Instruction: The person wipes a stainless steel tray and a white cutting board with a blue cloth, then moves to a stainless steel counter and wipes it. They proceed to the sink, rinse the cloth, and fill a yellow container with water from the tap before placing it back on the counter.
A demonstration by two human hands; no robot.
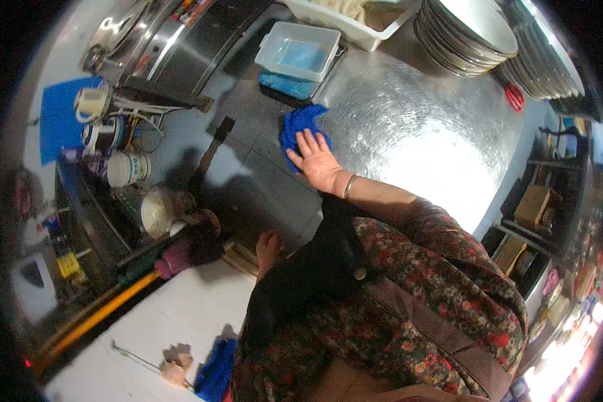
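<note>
My right hand (314,157), with a bangle at the wrist, holds a bunched blue cloth (301,120) under its palm and slightly spread fingers. The cloth lies at the left edge of a stainless steel table (377,100) with a scratched, shiny top. Beyond it, a translucent plastic container (301,47) sits over a blue sponge-like pad (286,84) on a dark tray. My left hand (269,247) hangs low beside my dark apron (301,286), over the floor. It is dim and blurred, so its fingers cannot be made out.
A white plastic tub (331,20), stacked plates (462,40) and red handles (514,96) are along the table's far side. Buckets (129,168) stand on the floor at left, near a yellow pole (105,311). Shelves (527,236) with boxes are at right.
</note>
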